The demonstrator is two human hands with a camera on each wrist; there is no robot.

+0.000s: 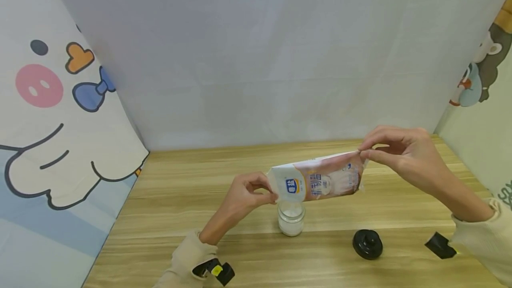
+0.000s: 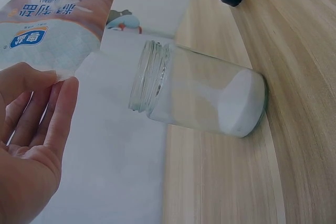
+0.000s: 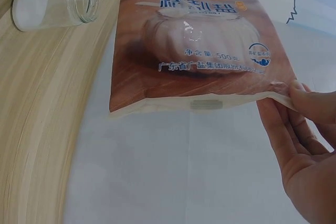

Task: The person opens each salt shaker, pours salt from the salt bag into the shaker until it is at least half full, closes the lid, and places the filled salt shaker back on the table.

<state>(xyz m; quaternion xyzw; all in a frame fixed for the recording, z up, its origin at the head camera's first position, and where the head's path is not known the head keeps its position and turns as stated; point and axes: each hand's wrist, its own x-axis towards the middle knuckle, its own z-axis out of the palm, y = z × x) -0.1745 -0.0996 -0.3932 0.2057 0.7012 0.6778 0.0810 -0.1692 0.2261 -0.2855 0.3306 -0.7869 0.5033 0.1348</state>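
Note:
A white-and-brown plastic salt bag (image 1: 324,179) is held aslant above the table, its white end lower at the left. My left hand (image 1: 245,195) pinches the edge of that white end between thumb and fingers. At the bag's brown end, my right hand (image 1: 412,157) pinches the upper corner. Below the white end stands an uncapped glass jar (image 1: 291,223), upright on the table. White salt (image 2: 244,102) lies heaped in the jar's bottom in the left wrist view, with a faint whitish streak above it. The bag's opening is hard to make out.
A black knobbed lid (image 1: 367,244) rests on the wooden table (image 1: 192,199) to the right of the jar. A pale cloth wall (image 1: 272,57) rises behind the table, and cartoon-printed sheets (image 1: 52,146) stand at both sides.

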